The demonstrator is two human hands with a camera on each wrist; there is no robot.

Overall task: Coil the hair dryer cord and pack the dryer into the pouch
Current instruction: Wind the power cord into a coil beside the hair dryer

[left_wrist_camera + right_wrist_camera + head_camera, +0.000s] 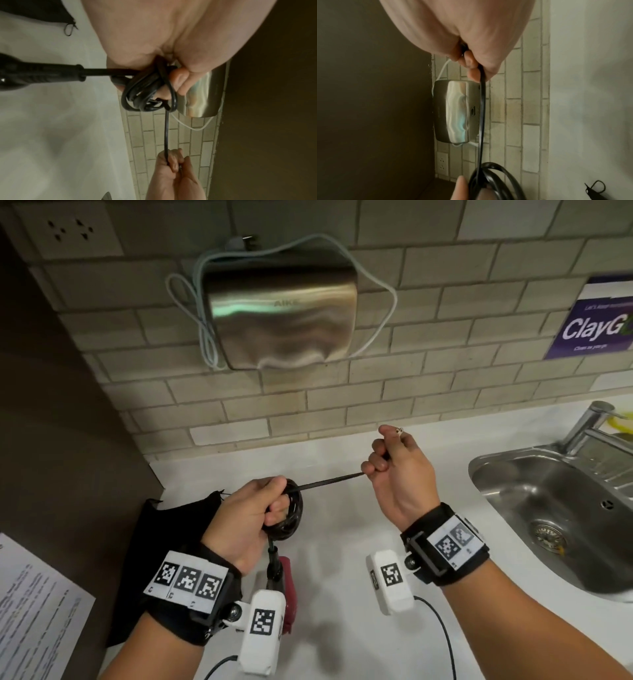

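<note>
A: Start at the left. What lies at nine o'clock?

B: A printed paper sheet [32, 607] at the counter's edge, then the black pouch [164, 542] flat on the white counter [342, 542], partly under the left forearm.

A: And the left hand [246, 522]?

B: Fingers curled round the coil [289, 513] of black cord, thumb on top. In the left wrist view the loops [145, 93] bunch at the fingertips, and the cord's stiff collar runs into the hair dryer's black handle [34, 77]. In the head view the dryer [286, 587] shows a dark red body at six o'clock below the coil, partly hidden by the wrist camera.

A: Toward the centre?

B: A taut stretch of cord [329, 482] runs from the coil toward two o'clock into the right hand [399, 470].

A: That hand's fingers?

B: Closed in a fist on the cord; a metal prong of the plug [399, 431] shows at the top of the fist.

A: Further right?

B: A steel sink [561, 508] with its tap [589, 422] at three o'clock. At twelve o'clock, a metal hand dryer [281, 316] on the tiled wall.
</note>
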